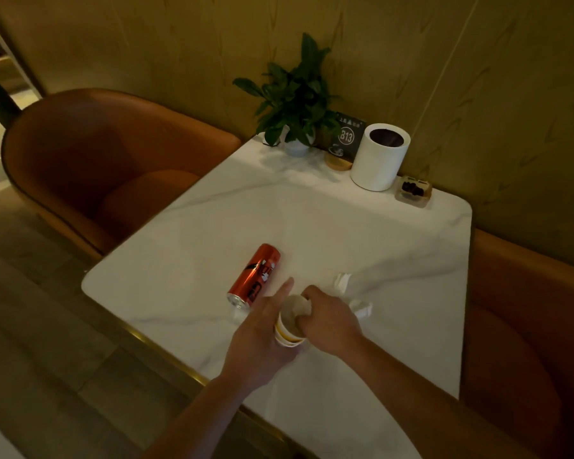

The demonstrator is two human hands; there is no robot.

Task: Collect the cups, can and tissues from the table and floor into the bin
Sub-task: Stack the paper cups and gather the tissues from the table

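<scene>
Head view looks down on a white marble table (pixel 312 220). Left hand (pixel 262 339) wraps around a stack of paper cups (pixel 290 329) near the table's near edge, forefinger stretched out. Right hand (pixel 332 319) is pinched on the cups' rim, fingers dipping inside. A red can (pixel 256 276) lies on its side just left of the hands. Crumpled tissues (pixel 352 293) lie just right of them. A white bin (pixel 378 157) stands upright at the far edge, beside a potted plant (pixel 295 104).

Can (pixel 254 275) lies left of cups (pixel 290 321) — bin (pixel 380 157) behind.
</scene>
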